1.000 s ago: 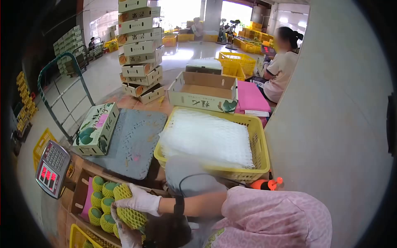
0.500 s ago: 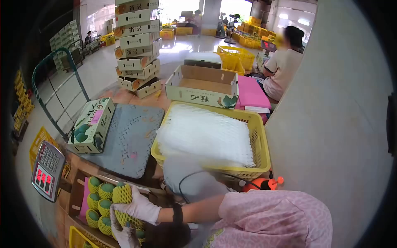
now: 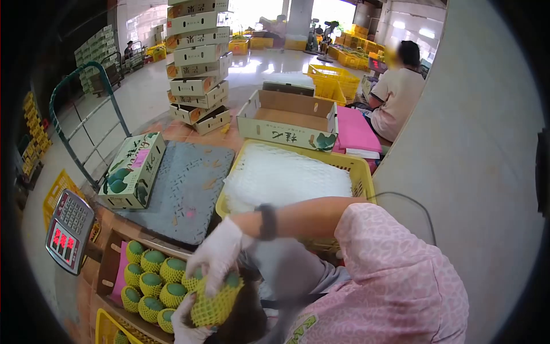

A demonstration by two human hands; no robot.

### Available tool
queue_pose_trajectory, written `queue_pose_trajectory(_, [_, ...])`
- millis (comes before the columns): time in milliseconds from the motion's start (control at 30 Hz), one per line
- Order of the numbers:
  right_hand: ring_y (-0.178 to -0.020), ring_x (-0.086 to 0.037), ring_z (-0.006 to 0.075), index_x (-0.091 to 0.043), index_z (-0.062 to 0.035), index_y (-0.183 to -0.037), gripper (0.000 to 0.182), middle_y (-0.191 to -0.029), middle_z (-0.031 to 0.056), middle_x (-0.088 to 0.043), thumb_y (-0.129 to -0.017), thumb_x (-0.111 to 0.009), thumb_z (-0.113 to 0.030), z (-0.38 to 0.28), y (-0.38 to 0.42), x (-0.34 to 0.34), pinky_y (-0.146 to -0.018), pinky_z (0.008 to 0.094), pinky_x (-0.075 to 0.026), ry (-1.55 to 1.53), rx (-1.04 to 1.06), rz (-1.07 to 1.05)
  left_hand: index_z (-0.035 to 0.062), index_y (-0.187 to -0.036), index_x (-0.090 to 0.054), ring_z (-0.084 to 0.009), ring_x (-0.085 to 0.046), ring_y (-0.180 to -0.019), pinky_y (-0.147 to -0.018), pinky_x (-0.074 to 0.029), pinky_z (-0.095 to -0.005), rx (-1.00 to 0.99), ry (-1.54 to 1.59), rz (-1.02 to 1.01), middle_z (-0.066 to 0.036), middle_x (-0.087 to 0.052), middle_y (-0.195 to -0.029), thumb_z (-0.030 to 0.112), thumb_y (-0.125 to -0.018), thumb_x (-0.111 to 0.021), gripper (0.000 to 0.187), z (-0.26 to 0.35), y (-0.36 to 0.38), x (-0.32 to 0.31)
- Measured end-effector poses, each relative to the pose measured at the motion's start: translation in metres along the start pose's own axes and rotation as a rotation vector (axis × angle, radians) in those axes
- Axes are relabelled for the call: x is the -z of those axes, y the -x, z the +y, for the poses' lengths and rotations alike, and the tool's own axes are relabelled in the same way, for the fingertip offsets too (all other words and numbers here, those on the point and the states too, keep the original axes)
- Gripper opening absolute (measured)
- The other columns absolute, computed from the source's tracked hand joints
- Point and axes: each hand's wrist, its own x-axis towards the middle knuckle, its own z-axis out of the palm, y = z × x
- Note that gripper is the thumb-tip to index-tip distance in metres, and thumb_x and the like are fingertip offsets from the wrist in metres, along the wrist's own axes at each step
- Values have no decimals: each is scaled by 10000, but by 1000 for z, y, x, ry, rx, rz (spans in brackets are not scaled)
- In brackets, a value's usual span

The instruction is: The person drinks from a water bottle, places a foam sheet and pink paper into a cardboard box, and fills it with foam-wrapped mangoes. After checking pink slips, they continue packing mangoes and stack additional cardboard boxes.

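Observation:
A green mango in a yellow foam net [image 3: 216, 303] is held over the right end of an open carton [image 3: 109, 258]. My right hand [image 3: 217, 255], in a white glove, grips its upper end from above. My left hand [image 3: 188, 322], also gloved, wraps round its lower left side; its wrist is hidden. Several netted mangoes [image 3: 151, 281] stand in rows in the carton, beside a pink liner [image 3: 119, 275]. One more mango in the carton is partly hidden behind my right fingers.
A scale [image 3: 70, 229] with red digits stands left. A closed mango box [image 3: 133, 171] lies on a grey platform cart [image 3: 186, 189]. White foam nets fill a yellow basket [image 3: 366, 180], with an open carton [image 3: 289, 123] behind. Stacked boxes [image 3: 197, 54] rise beyond; a person [image 3: 398, 94] sits right.
The netted mango in my hands has moved right, away from the carton's middle. My right arm has swung up and right, and more mangoes in the carton show now.

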Motion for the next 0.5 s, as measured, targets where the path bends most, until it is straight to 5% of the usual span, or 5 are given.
queue_pose_trajectory(67, [-1035, -504, 278, -406, 9, -1212, 845, -1081, 192, -533, -577, -774, -410, 21, -35, -13, -873, 334, -396, 331, 85, -70, -54, -1235, -362, -244, -490, -1073, -918, -396, -369, 256, 30, 121, -156, -479, -1184, 293, -526, -843, 925, 0, -5, -12])
queue_pose_trajectory(133, [-1050, -497, 292, -430, 10, -1191, 883, -1096, 198, -528, -504, -803, -402, 30, -46, -20, -864, 331, -404, 418, 47, -23, -60, -1235, -356, -232, -491, -1075, -918, -398, -366, 96, -253, -8, -156, -481, -1180, 275, -534, -840, 916, -6, -5, -6])
queue_pose_trajectory(267, [-1067, -489, 286, -434, 8, -1190, 895, -1110, 200, -525, -476, -817, -372, 32, -50, -24, -868, 330, -405, 400, 4, 60, -55, -1242, -344, -236, -499, -1066, -910, -416, -385, 101, -132, 10, -162, -476, -1183, 254, -519, -848, 935, 8, -2, -7])
queue_pose_trajectory(367, [-1082, -479, 275, -407, 11, -1221, 903, -1130, 201, -511, -500, -814, -350, 47, -62, -28, -881, 326, -405, 226, 140, 49, -5, -1325, -277, -213, -480, -1066, -879, -417, -301, 143, -148, -231, -138, -410, -1263, 122, -680, -662, 762, 23, 3, 7])
queue_pose_trajectory(500, [-1087, -474, 260, -344, 5, -1268, 901, -1153, 190, -495, -557, -803, -305, 48, -61, -29, -882, 319, -403, 67, 91, 60, -46, -1202, -444, -223, -519, -1021, -871, -429, -315, 219, -106, 13, -138, -519, -1151, 111, -642, -705, 638, 18, 7, 15])
